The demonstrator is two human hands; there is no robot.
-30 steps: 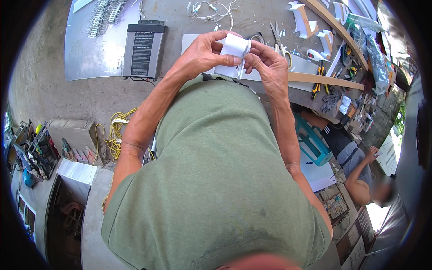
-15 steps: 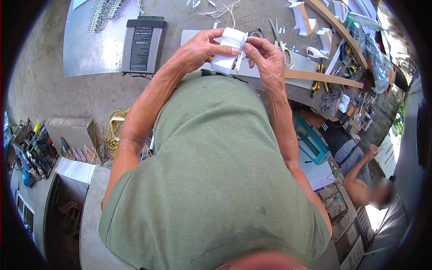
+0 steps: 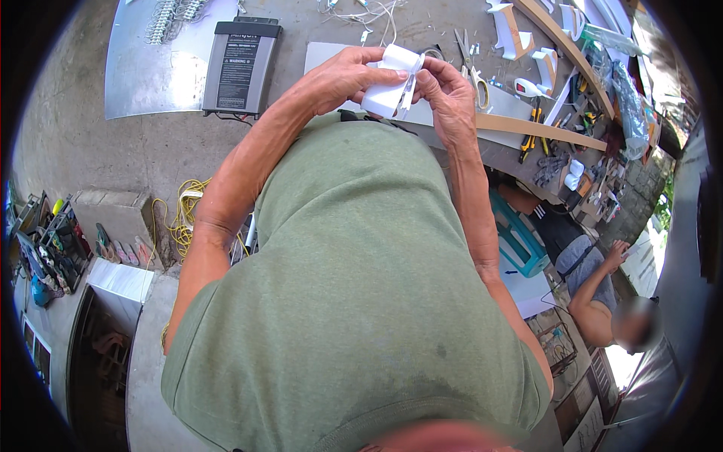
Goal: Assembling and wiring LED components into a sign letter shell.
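A small white piece with bent, strip-like walls [image 3: 384, 99] is held up in front of my belly, over the near edge of the table. My left hand [image 3: 335, 81] grips it from the left, thumb across its face and fingers behind. On its right edge, the thumb and fingers of my right hand [image 3: 446, 90] pinch a thin part of the same piece. What the right fingertips hold there is partly hidden. Just beyond my right hand lie scissors [image 3: 481, 92] with pale yellow handles. A white sheet [image 3: 322, 54] lies behind the left hand.
A grey-black power supply box [image 3: 245, 68] stands at left on a metal sheet [image 3: 143, 83]. White wiring [image 3: 388, 15] lies at the back. To the right are a tan strip [image 3: 542, 129], white curved pieces [image 3: 506, 32], cutters [image 3: 530, 135] and a small white bottle [image 3: 527, 88]. Another person [image 3: 591, 282] sits far right.
The white piece has shifted slightly right and turned in my hands, so its thin right edge shows differently. Both hands keep their hold.
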